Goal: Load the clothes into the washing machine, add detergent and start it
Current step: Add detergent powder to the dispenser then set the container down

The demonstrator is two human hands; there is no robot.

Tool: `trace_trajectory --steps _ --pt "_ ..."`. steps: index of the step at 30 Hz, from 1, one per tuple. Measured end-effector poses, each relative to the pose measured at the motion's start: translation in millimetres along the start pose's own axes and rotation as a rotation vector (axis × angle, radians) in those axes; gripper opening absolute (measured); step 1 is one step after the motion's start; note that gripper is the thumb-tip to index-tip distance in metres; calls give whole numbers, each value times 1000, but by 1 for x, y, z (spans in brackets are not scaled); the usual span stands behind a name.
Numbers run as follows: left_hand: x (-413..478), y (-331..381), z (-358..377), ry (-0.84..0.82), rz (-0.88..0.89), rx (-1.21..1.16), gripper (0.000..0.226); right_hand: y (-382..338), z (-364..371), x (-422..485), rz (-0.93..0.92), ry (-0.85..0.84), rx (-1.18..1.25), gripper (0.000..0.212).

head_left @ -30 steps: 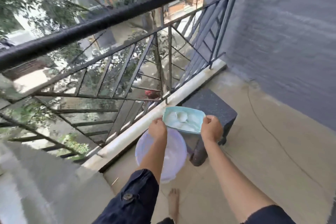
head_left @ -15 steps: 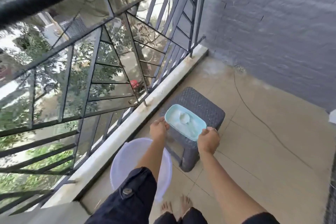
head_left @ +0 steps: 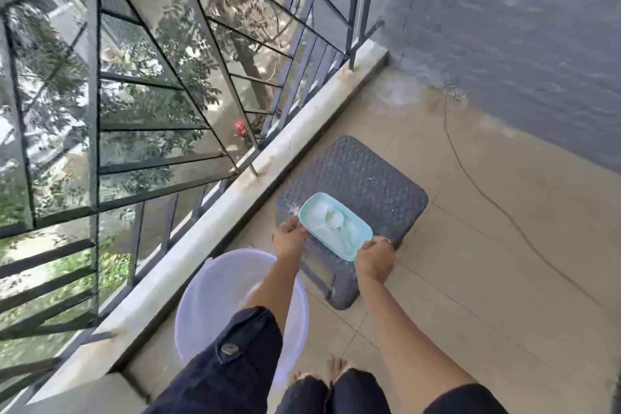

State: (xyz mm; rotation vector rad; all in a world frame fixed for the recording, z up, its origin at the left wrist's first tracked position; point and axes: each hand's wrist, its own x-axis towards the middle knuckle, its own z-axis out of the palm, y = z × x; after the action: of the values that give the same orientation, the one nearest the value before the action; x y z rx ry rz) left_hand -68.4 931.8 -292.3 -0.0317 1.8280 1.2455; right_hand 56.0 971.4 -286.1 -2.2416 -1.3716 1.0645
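Currently detergent step: left hand (head_left: 289,239) and right hand (head_left: 374,257) clamp ends of turquoise detergent tub (head_left: 336,225) over grey stool (head_left: 366,185); next, carry it level to washer, unseen.

We find no readable text, label, brand, number or sign anywhere in this view.
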Motion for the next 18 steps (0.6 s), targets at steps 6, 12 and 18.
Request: trace_trajectory --steps 6,12,18 --pt "9 -7 -1 21 -32 -34 30 5 12 6 11 -10 6 25" --pt "9 -11 -6 51 -52 16 34 8 9 4 64 -33 13 30" --pt "-18 4 -11 127 -33 44 35 -3 -13 -15 44 0 45 30"
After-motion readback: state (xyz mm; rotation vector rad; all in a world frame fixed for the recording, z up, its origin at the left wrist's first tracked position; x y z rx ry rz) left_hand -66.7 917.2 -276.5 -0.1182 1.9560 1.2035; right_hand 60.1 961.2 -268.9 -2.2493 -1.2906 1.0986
